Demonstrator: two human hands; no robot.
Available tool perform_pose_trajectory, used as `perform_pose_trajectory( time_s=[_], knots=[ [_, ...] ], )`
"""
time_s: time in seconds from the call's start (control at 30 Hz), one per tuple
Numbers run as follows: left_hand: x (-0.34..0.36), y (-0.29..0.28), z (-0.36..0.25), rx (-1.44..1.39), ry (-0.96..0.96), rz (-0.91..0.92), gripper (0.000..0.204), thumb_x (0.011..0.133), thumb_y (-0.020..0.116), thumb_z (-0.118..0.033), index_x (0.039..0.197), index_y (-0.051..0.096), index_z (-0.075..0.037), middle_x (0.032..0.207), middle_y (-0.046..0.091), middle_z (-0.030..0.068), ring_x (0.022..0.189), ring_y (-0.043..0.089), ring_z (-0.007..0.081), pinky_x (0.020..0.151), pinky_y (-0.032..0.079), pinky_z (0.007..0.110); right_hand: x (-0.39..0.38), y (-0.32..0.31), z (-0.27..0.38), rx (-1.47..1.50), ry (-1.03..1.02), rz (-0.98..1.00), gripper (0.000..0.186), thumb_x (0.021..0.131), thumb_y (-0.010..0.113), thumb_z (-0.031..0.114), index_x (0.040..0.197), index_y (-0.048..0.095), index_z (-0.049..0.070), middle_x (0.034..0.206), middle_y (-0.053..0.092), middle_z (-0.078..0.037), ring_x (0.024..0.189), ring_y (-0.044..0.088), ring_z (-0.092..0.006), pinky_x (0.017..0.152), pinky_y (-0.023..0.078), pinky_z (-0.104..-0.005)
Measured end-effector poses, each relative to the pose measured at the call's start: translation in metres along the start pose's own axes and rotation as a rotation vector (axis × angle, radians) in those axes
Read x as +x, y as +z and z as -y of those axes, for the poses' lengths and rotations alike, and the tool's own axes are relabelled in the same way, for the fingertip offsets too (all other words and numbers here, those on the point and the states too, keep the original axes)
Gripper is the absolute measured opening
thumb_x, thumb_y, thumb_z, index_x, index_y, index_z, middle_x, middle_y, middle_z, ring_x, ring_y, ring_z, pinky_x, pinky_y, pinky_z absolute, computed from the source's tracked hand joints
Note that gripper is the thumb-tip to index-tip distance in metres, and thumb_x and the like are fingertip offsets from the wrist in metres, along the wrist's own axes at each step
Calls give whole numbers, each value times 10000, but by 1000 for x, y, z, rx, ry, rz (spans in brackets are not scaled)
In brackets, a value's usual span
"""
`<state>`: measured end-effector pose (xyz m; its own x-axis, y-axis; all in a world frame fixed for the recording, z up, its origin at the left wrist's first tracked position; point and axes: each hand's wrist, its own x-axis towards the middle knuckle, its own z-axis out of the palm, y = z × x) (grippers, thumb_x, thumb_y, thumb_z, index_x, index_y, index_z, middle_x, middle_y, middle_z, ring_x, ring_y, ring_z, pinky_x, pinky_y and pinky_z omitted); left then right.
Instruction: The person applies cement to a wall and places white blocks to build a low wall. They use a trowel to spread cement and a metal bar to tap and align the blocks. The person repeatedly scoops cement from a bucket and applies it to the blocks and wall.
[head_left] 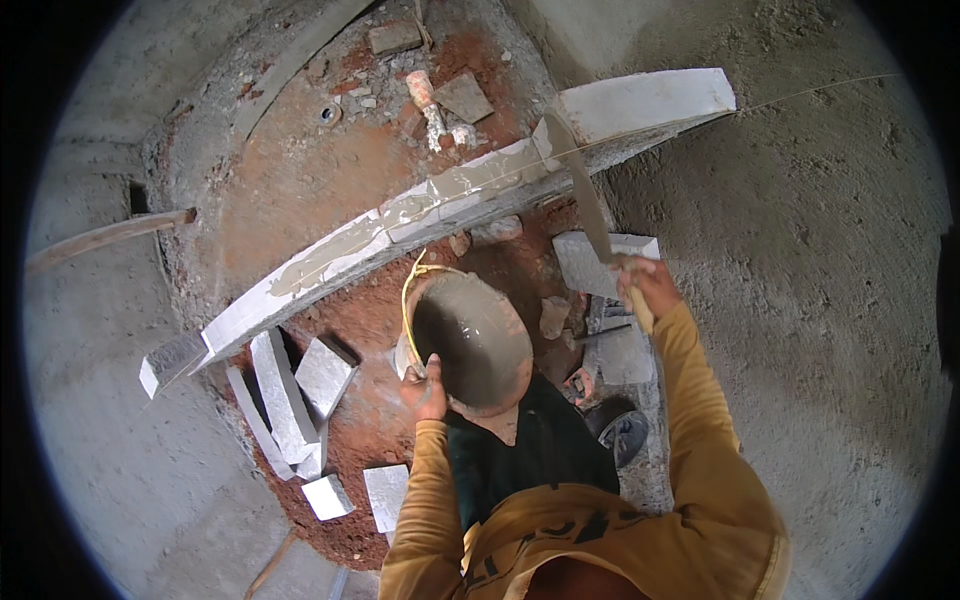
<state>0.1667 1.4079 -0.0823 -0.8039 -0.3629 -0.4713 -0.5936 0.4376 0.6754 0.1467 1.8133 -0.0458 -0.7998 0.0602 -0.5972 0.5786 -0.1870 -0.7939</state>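
Observation:
My left hand (425,390) is closed on the near left rim of a round bucket (520,350), its thumb over the edge. Wet grey mortar (465,325) lies inside, and a yellow rope handle (406,300) stands up along the bucket's left side. In my right hand (652,284) is the pale handle of a trowel (592,212). The blade points away from me, its tip by the low wall of white blocks (385,240). Wet mortar coats much of the wall's top. One taller white block (650,103) sits at the wall's right end.
A thin string (800,98) runs along the wall. Loose white blocks (283,400) lie on red soil at the left, and another block (590,262) stands by the right wall. Beyond the low wall are rubble and a whitish pipe piece (425,100). A black round object (622,435) rests beside my leg.

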Motion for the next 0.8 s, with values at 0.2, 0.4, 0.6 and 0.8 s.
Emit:
perform_pose_trajectory(
  time_s=[0.2,0.4,0.6,0.8],
  knots=[
    [0,-3,17,55,-28,0,401,854,694,-284,647,493,-5,554,480,44,534,416,122,513,389,335,58,-3,6,-123,85,35,262,859,609,164,1056,664,0,846,656,-79,684,608,-140,596,498,-289],
    [-4,-6,24,155,25,-11,406,845,698,-309,682,519,17,572,529,94,547,455,148,541,418,354,42,-10,16,-40,179,-129,299,858,663,230,1050,659,1,761,628,-53,547,553,-123,466,465,-255],
    [0,0,22,81,3,-5,407,847,689,-337,718,549,23,609,565,123,566,519,192,582,451,377,-16,26,10,-250,253,-91,354,860,660,280,1071,657,-6,743,604,-46,564,563,-126,477,461,-278],
    [-1,3,12,36,48,15,354,848,702,-277,722,554,19,634,550,54,598,474,138,578,430,329,30,42,47,-296,143,-152,366,872,640,257,1125,632,-8,741,614,-66,567,572,-136,482,470,-277]
  ],
)
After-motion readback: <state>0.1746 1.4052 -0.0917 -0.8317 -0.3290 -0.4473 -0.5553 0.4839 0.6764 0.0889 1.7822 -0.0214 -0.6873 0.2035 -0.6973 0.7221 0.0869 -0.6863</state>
